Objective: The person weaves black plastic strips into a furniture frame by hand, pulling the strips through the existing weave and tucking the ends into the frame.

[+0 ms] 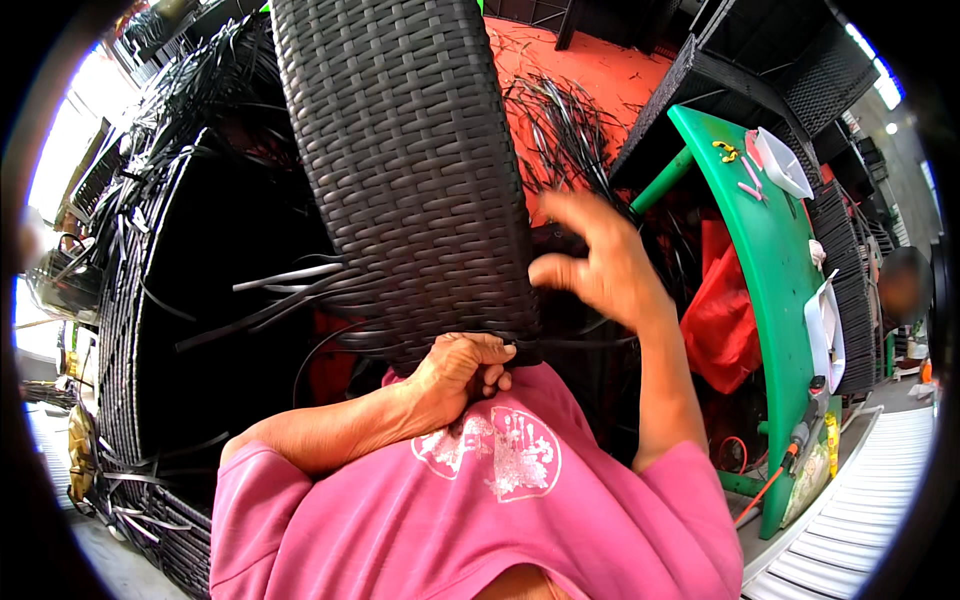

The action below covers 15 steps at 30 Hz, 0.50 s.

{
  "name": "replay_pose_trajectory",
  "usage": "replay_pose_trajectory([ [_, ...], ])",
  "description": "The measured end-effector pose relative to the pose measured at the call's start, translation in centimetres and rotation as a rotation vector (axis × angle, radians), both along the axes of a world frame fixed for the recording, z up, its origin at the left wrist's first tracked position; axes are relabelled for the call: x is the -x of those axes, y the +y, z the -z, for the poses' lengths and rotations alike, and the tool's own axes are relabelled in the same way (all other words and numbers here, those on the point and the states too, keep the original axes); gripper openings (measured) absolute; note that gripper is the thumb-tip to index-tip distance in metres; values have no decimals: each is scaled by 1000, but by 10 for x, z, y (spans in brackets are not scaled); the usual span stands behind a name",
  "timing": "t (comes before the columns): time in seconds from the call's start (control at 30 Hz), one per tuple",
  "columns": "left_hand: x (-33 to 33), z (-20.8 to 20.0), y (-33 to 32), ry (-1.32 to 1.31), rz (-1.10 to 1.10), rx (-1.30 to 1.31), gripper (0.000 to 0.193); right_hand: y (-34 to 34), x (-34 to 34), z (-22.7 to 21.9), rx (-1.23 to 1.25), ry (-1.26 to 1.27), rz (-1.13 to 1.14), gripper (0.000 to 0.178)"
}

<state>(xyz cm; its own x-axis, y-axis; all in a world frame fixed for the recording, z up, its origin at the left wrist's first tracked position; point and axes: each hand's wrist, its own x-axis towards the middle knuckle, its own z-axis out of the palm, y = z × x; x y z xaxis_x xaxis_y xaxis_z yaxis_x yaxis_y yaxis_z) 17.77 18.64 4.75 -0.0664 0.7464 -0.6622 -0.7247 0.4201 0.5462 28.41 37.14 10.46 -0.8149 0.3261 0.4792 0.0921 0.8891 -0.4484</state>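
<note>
A long woven panel (405, 150) of black plastic wicker stands in front of me, its near end at my chest. My left hand (458, 372) is closed in a pinch at that near edge, thumb pressed on a thin black weaving strip (590, 344) that trails off to the right. My right hand (600, 250), slightly blurred, is raised beside the panel's right edge with thumb and fingers apart and nothing visible in them. Several loose strip ends (285, 290) stick out of the weave on the left.
Bundles of black strips (215, 75) hang at the left, with more on the red surface (580, 70) behind. To the right stands a green table (745, 240) with white trays (783, 165) and a power drill (800, 435) at its edge. A red bag (720, 320) hangs under it.
</note>
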Motion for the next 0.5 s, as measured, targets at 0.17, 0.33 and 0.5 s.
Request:
replay_pose_trajectory([
  [0.17, 0, -4, 10, -26, 21, 30, 15, 14, 118, -10, 74, 224, 135, 117],
  [0.33, 11, 0, -12, -64, -62, 45, 15, -39, 155, -29, 30, 244, 152, 101],
  [0.5, 14, -2, -13, -48, -23, 33, 18, 14, 227, -81, -208, 794, 218, 63],
])
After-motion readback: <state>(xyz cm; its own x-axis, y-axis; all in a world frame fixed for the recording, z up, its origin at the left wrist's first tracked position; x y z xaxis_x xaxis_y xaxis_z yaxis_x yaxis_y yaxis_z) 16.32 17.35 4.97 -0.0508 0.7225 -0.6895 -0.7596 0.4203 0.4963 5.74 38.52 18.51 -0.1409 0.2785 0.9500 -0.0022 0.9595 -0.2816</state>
